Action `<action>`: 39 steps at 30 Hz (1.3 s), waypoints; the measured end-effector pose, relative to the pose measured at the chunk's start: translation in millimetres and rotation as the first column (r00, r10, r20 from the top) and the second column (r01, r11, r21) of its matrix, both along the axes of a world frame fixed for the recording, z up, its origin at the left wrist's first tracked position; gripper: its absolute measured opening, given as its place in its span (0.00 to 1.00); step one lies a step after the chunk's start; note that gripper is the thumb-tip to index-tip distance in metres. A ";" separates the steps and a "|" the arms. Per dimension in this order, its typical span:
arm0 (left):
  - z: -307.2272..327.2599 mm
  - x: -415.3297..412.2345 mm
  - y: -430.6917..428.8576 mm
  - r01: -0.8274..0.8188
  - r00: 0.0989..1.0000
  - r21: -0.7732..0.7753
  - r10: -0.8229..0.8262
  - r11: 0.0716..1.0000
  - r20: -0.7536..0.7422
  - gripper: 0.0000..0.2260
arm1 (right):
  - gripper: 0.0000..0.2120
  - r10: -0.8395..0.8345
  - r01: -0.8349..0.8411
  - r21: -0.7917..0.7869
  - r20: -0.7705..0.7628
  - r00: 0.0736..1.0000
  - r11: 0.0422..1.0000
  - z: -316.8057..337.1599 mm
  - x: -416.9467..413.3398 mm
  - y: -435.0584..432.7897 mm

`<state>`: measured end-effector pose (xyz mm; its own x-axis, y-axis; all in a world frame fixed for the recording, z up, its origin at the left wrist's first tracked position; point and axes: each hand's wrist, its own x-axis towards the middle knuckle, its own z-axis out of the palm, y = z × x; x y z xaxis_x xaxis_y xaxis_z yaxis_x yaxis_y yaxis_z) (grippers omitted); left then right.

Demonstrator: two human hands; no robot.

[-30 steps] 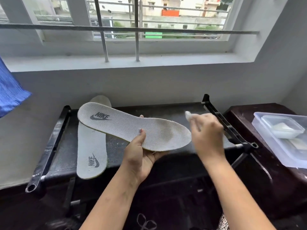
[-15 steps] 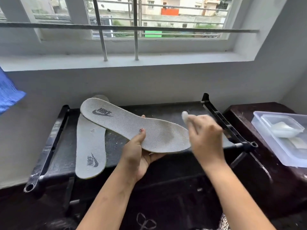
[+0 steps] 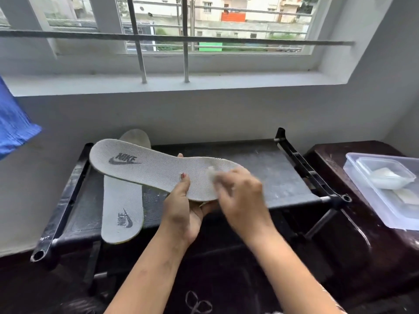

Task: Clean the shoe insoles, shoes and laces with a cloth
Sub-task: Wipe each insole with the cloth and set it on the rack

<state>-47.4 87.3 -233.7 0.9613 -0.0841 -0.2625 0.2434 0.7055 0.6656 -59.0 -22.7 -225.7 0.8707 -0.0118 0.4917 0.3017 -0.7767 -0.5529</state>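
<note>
Grey second insole [image 3: 121, 214] lies under held insole [image 3: 158, 171].

1. Held insole [image 3: 158, 171]: pale grey fine mesh weave, dark grey logo at its 9 o'clock end.
2. Second insole [image 3: 122, 209]: same grey weave, dark grey logo, yellow-green edge at 6 o'clock.
3. Cloth [image 3: 213, 174]: white.
4. Rack [image 3: 283, 177]: black frame, dusty black surface.
5. Container [image 3: 371, 196]: clear plastic, white contents.
6. Fabric [image 3: 13, 130] at 9 o'clock: blue.
</note>
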 end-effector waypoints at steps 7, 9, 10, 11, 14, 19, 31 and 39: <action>3.4 -5.5 -1.7 0.037 0.999 -0.036 -0.037 0.999 0.013 0.18 | 0.10 -0.160 0.149 -0.186 -0.047 0.986 0.971 -16.2 18.9 -34.0; 2.5 -4.2 0.8 0.060 0.998 -0.007 -0.060 0.998 0.001 0.13 | 0.17 -0.301 0.290 -0.155 -0.049 0.952 0.944 -13.2 24.3 -61.7; 2.0 -3.0 2.9 0.080 0.997 0.020 -0.080 0.997 -0.001 0.12 | 0.17 -0.331 0.329 -0.083 -0.018 0.943 0.941 -8.1 23.7 -69.7; 2.2 -2.1 4.2 0.099 0.995 0.054 -0.099 0.994 -0.002 0.11 | 0.14 -0.338 0.338 0.005 0.011 0.941 0.941 -2.4 22.8 -73.1; 2.0 -1.7 3.0 0.166 0.986 0.182 -0.168 0.969 -0.006 0.07 | 0.07 -0.255 0.252 0.202 -0.009 0.967 0.946 9.5 21.6 -66.3; 1.9 -2.0 3.4 0.212 0.974 0.346 -0.226 0.914 0.001 0.05 | 0.03 0.017 0.053 0.275 -0.246 0.969 0.960 12.2 16.7 -58.5; 5.5 -4.0 -7.0 0.085 0.988 0.239 -0.112 0.967 0.103 0.16 | 0.05 0.177 0.212 0.782 -0.379 0.908 0.587 -7.4 3.0 -6.8; 11.1 -3.8 13.4 0.233 0.970 0.145 -0.240 0.962 0.033 0.14 | 0.04 0.170 -0.077 0.322 -0.270 0.948 0.943 -1.3 4.6 -19.1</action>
